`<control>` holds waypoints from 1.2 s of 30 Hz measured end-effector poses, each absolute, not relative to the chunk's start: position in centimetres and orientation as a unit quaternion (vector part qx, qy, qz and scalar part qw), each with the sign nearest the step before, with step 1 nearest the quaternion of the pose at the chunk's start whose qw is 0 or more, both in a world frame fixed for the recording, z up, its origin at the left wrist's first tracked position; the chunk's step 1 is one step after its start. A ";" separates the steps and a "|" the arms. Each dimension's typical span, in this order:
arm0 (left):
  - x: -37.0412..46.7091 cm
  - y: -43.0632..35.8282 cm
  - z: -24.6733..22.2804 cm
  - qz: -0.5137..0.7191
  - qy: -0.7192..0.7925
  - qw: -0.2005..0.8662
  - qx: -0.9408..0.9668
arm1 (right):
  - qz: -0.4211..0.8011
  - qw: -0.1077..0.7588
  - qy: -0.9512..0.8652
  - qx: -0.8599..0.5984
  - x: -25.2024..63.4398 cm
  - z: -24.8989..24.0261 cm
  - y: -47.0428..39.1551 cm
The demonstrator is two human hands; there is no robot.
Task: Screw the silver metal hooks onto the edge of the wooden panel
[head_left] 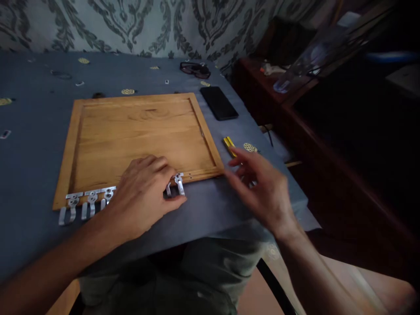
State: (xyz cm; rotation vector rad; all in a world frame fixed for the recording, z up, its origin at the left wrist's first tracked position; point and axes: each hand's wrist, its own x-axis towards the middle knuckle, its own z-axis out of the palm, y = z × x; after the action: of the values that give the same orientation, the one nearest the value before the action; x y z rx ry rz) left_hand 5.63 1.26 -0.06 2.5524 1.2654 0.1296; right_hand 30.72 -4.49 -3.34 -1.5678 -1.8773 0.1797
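A wooden panel (141, 131) with a raised frame lies flat on the cloth-covered table. Along its front edge sits a row of silver metal double hooks (92, 199). My left hand (144, 192) rests over that edge, hiding the middle of the row. Its bent fingers and thumb close about the rightmost metal hook (179, 181). Two small dark holes show in the frame right of it. My right hand (262, 188) is just off the panel's right front corner, fingers curved and apart. Its index finger reaches the near end of a yellow-handled tool (229, 144). Small shiny pieces lie partly hidden under that hand.
A black phone (218, 103) lies right of the panel, with sunglasses (195, 69) farther back. Patterned fabric (131, 26) rises behind the blue-grey table cloth (29, 144). To the right stands dark red furniture (315, 131), bearing a clear plastic bottle (298, 65).
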 end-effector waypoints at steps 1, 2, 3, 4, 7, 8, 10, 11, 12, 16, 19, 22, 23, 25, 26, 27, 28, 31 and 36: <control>5.6 1.3 0.0 0.041 0.439 0.146 0.886 | 0.043 0.324 -0.701 -0.634 31.8 -3.3 -3.9; 5.7 1.3 0.0 0.037 0.438 0.147 0.886 | 0.019 0.306 -0.685 -0.661 32.7 -3.3 -3.2; 5.6 1.3 0.0 0.034 0.438 0.148 0.886 | 0.002 0.290 -0.672 -0.681 33.5 -3.5 -2.4; 5.6 1.3 0.0 0.033 0.438 0.148 0.886 | -0.001 0.273 -0.664 -0.696 34.2 -3.8 -1.7; 5.5 1.3 -0.1 0.034 0.437 0.147 0.887 | 0.018 0.242 -0.667 -0.704 35.2 -5.0 -0.3; 5.5 1.3 -0.1 0.036 0.436 0.147 0.887 | 0.026 0.240 -0.671 -0.701 35.4 -5.3 0.0; 5.4 1.2 -0.2 0.043 0.433 0.145 0.888 | 0.050 0.245 -0.673 -0.696 35.8 -5.6 0.2; 5.4 1.2 -0.2 0.046 0.434 0.145 0.888 | 0.070 0.252 -0.668 -0.697 35.9 -5.6 0.2; 5.4 1.2 -0.2 0.048 0.435 0.145 0.887 | 0.092 0.264 -0.658 -0.699 36.0 -5.5 0.1; 5.5 1.3 0.0 0.040 0.436 0.153 0.886 | 0.149 0.439 -0.564 -0.683 34.6 -3.3 -0.9; 5.6 1.3 0.1 0.035 0.430 0.154 0.889 | 0.208 0.583 -0.499 -0.607 31.5 -0.9 -1.9; 5.6 1.2 0.1 0.039 0.433 0.154 0.887 | 0.211 0.658 -0.508 -0.514 27.9 0.5 -2.4; 5.6 1.2 0.1 0.040 0.434 0.154 0.887 | 0.216 0.663 -0.521 -0.491 26.9 0.5 -2.3; 5.6 1.1 0.0 0.042 0.436 0.155 0.886 | 0.229 0.659 -0.542 -0.468 25.2 0.1 -2.1; 5.6 1.1 0.0 0.044 0.436 0.155 0.885 | 0.239 0.649 -0.556 -0.461 24.7 -0.3 -1.9; 5.6 1.1 0.0 0.046 0.435 0.156 0.885 | 0.246 0.636 -0.573 -0.454 24.3 -0.8 -1.8; 5.6 1.1 0.0 0.050 0.435 0.156 0.886 | 0.246 0.625 -0.589 -0.450 24.0 -1.2 -1.6; 5.6 1.1 0.0 0.055 0.432 0.157 0.886 | 0.215 0.613 -0.612 -0.451 23.6 -2.3 -1.4; 5.5 1.2 0.0 0.035 0.435 0.171 0.884 | 0.189 0.633 -0.585 -0.470 23.5 -2.6 -1.4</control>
State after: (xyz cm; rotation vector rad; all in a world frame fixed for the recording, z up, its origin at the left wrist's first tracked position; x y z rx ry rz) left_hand 5.53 1.17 0.05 2.5093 1.2343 0.1007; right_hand 23.46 -1.36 -2.56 -1.0761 -1.3377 0.4319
